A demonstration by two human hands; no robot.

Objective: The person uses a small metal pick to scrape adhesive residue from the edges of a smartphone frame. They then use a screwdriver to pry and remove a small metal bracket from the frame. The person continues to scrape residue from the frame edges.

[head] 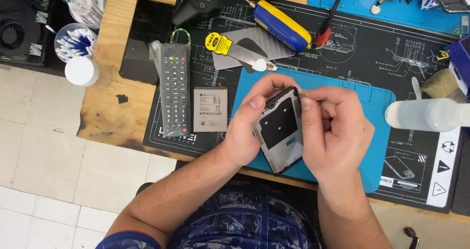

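Note:
A smartphone back cover (pixel 279 131), grey inside with a black square patch, is held upright over the blue silicone mat (pixel 377 107). My left hand (pixel 245 131) grips its left edge, thumb near the camera opening at the top. My right hand (pixel 338 131) clasps its right edge, fingers curled at the upper corner. A grey phone battery (pixel 210 109) lies on the black work mat (pixel 362 53) just left of my left hand.
A black remote control (pixel 175 87) in plastic wrap lies beside the battery. A dark phone (pixel 145 38), a blue-yellow tool (pixel 281 25), a game controller (pixel 196 2), a white bottle (pixel 426 114), a brush (pixel 443 82) and cotton swab cups (pixel 76 42) surround the mat.

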